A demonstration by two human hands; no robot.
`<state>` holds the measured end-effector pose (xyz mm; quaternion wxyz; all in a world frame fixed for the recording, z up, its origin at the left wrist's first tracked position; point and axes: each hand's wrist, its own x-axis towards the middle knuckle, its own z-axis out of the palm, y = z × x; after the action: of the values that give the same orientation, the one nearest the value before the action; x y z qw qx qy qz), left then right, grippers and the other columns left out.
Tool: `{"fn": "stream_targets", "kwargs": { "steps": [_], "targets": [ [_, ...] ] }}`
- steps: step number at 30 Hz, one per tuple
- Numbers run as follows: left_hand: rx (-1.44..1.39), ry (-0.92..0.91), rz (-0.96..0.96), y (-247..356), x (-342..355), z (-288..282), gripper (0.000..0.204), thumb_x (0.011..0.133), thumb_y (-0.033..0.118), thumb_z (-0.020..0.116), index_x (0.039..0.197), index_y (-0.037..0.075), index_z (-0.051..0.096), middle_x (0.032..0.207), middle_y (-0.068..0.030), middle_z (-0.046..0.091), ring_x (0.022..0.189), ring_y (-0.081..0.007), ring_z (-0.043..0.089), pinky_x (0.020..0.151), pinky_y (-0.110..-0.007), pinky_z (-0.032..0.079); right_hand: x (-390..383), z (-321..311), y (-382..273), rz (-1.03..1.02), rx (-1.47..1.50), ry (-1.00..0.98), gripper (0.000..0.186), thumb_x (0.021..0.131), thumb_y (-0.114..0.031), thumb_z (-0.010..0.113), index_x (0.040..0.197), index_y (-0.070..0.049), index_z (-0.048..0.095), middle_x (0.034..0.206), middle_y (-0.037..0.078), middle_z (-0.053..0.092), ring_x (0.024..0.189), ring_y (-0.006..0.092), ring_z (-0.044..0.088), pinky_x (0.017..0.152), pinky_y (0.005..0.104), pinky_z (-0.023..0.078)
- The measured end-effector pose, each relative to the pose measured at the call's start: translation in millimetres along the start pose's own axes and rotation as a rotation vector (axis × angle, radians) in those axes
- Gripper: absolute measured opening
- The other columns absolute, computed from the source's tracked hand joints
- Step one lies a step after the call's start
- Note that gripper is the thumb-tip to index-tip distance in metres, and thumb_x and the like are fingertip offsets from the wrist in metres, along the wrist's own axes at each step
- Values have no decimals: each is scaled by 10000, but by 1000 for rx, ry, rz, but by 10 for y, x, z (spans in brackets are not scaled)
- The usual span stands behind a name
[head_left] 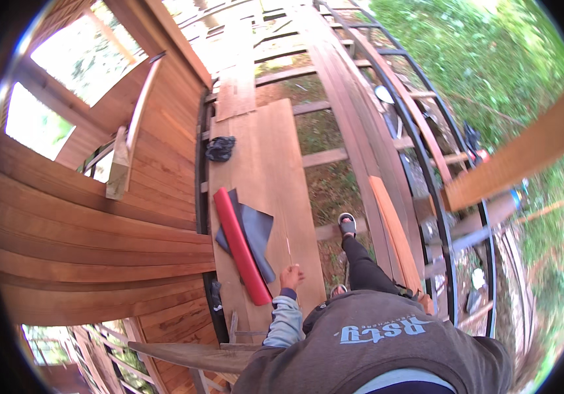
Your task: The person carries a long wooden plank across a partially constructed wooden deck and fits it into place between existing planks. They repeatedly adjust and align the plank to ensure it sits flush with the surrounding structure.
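Right hand (426, 303) is at the near end of a narrow orange plank (395, 233), partly behind the shirt (374, 328); whether it grips cannot be told. Left hand (292, 277), fingers loosely bent, is over the wide board (265, 164); I cannot tell if it pinches anything. Handling the plank well probably calls for a firm hold and feet set on beams (325, 157), not over gaps. Just left of that hand, a red roll (239, 246) lies over a grey sheet (256, 226). Farther along the board sits a black plastic bag (220, 149), contents hidden.
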<state>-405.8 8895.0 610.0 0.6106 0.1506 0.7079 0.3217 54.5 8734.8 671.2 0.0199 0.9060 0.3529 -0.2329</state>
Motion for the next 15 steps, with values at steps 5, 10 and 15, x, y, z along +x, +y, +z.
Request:
{"fn": "stream_targets", "kwargs": {
  "steps": [5, 10, 15],
  "targets": [
    [121, 113, -222, 436, 441, 5, 328, 893, 306, 567, 1028, 7, 563, 842, -140, 657, 674, -238, 663, 572, -355, 535, 1182, -234, -1100, -74, -12, -35, 345, 753, -293, 639, 869, 29, 597, 841, 267, 646, 836, 429, 632, 706, 502, 497],
    [61, 201, -258, 1320, 620, 197, 343, 894, 317, 560, 1053, 13, 563, 845, -135, 663, 673, -226, 665, 547, -353, 522, 2136, -634, -2338, -170, -39, -76, 396, 709, -298, 692, 875, 49, 601, 858, 272, 647, 853, 424, 634, 721, 488, 505],
    [-16, 242, -93, 2065, 1096, 402, 326, 890, 321, 562, 1035, 29, 579, 844, -113, 669, 687, -201, 664, 557, -317, 505, 2633, -1036, -3536, -293, -65, -58, 482, 603, -295, 780, 864, 70, 606, 862, 264, 650, 861, 407, 641, 729, 468, 514]
  ]
}}
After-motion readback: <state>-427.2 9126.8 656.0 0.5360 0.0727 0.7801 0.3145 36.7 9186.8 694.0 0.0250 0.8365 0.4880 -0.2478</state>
